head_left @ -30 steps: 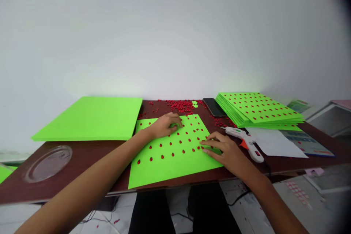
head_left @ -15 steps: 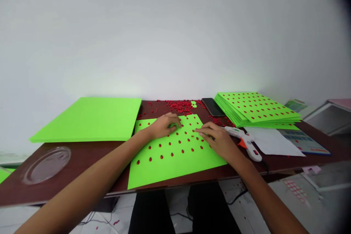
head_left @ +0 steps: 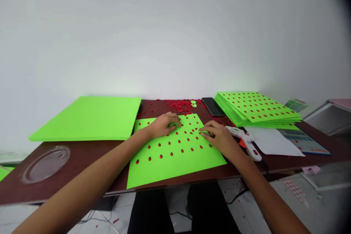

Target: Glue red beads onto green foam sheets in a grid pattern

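Observation:
A bright green sheet [head_left: 175, 170] with rows of small red teardrop-shaped pieces [head_left: 171, 154] lies in front of me. My left hand [head_left: 164, 124] rests on its upper part, fingers loosely curved and thumb apart, with nothing visible held. A red piece lies by its index fingertip. Over the sheet's right side, my right hand [head_left: 216, 134] brings thumb and index finger together at a small red piece [head_left: 200, 133]. A few more red pieces lie close together just left of these fingertips. Part of the sheet is hidden beneath both hands.
Loose red pieces [head_left: 181, 106] are heaped at the back, beside a phone [head_left: 212, 106]. Dotted green sheets [head_left: 255, 108] form a stack at right, plain green sheets [head_left: 87, 119] at left. A glue gun [head_left: 251, 146] and white paper [head_left: 271, 140] lie right; a clear round lid [head_left: 46, 164] lies left.
My right hand has shifted slightly to the right across the sheet, uncovering several red pieces by its fingertips. My left hand has stayed nearly in place.

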`<state>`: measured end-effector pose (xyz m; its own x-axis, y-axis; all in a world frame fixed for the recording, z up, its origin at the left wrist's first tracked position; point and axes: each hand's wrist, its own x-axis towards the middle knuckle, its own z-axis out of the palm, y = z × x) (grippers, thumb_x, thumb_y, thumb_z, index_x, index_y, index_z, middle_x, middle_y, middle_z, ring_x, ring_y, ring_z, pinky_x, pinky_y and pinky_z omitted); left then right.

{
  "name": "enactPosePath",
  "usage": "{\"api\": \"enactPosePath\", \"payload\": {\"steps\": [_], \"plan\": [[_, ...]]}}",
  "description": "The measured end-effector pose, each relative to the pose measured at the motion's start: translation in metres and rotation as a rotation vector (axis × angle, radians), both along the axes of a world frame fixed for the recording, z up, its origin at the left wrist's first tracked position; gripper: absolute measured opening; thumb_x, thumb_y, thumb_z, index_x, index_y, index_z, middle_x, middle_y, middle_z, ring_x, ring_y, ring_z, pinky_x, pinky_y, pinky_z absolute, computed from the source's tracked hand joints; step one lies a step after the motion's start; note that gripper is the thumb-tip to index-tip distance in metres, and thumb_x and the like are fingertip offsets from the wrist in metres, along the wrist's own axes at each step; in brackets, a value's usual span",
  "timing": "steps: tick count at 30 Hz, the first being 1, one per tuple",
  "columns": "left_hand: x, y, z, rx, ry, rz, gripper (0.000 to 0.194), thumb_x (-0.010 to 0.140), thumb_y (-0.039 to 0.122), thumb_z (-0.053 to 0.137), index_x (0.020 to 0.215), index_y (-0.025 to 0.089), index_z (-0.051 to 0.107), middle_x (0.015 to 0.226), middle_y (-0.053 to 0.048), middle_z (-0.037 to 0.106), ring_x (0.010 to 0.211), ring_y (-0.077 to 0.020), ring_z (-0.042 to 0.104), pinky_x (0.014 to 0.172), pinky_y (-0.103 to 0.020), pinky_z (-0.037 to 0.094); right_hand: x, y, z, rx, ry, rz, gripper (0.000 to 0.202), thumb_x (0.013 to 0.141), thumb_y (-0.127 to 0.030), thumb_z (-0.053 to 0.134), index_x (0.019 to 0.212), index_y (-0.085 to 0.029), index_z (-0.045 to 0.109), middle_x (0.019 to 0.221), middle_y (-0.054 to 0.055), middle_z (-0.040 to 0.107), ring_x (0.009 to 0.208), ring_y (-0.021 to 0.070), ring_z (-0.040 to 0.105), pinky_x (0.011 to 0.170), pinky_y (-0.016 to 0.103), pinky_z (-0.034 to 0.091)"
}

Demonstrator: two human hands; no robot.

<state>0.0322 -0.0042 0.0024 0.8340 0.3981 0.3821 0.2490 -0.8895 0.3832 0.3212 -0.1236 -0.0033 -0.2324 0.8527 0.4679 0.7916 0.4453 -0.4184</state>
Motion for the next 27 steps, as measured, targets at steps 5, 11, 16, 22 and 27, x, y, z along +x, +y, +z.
{"api": "enactPosePath", "payload": {"steps": [5, 11, 16, 22, 27], "plan": [[-0.001, 0.0, -0.001, -0.009, -0.002, -0.002, 0.03, 0.087, 0.005, 0.057, 0.107, 0.02, 0.074, 0.114, -0.008, 0.072, 0.109, -0.0227, 0.067, 0.103, -0.041, 0.05, 0.032, -0.034, 0.012, 0.105, -0.077, -0.525, 0.036, 0.101, -0.047, 0.053, 0.103, -0.021, 0.076, 0.101, 0.012, 0.074, 0.085, 0.0277, 0.069, 0.079, 0.041, 0.053], [-0.002, -0.002, 0.0, -0.004, 0.011, 0.011, 0.03, 0.088, 0.005, 0.057, 0.108, 0.019, 0.074, 0.115, -0.008, 0.071, 0.109, -0.0222, 0.066, 0.103, -0.04, 0.05, 0.077, -0.083, -0.007, -0.248, -0.4, -0.843, 0.071, 0.093, -0.073, 0.049, 0.123, -0.011, 0.067, 0.107, 0.024, 0.072, 0.098, 0.0422, 0.071, 0.075, 0.05, 0.054], [-0.001, -0.006, 0.001, 0.013, 0.024, 0.039, 0.032, 0.086, 0.004, 0.056, 0.108, 0.018, 0.075, 0.115, -0.009, 0.071, 0.108, -0.0234, 0.067, 0.1, -0.04, 0.051, 0.09, -0.075, -0.026, -0.425, -0.207, -0.904, 0.082, 0.081, -0.082, 0.054, 0.117, -0.01, 0.069, 0.108, 0.026, 0.075, 0.098, 0.0463, 0.072, 0.078, 0.054, 0.056], [-0.003, -0.005, 0.002, 0.026, 0.064, 0.012, 0.032, 0.088, 0.007, 0.06, 0.113, 0.02, 0.075, 0.124, -0.009, 0.071, 0.115, -0.0239, 0.067, 0.103, -0.038, 0.051, 0.076, -0.074, -0.024, -0.358, 0.066, -0.795, 0.076, 0.078, -0.071, 0.062, 0.125, -0.011, 0.062, 0.109, 0.023, 0.076, 0.099, 0.0428, 0.072, 0.082, 0.05, 0.056], [-0.004, -0.005, -0.001, 0.055, 0.069, 0.004, 0.035, 0.088, 0.009, 0.06, 0.118, 0.02, 0.074, 0.128, -0.01, 0.07, 0.119, -0.0256, 0.065, 0.106, -0.04, 0.05, 0.015, -0.089, 0.002, -0.351, 0.232, -0.478, 0.057, 0.085, -0.063, 0.062, 0.119, -0.017, 0.068, 0.109, 0.015, 0.078, 0.099, 0.0357, 0.073, 0.088, 0.045, 0.056]]}}
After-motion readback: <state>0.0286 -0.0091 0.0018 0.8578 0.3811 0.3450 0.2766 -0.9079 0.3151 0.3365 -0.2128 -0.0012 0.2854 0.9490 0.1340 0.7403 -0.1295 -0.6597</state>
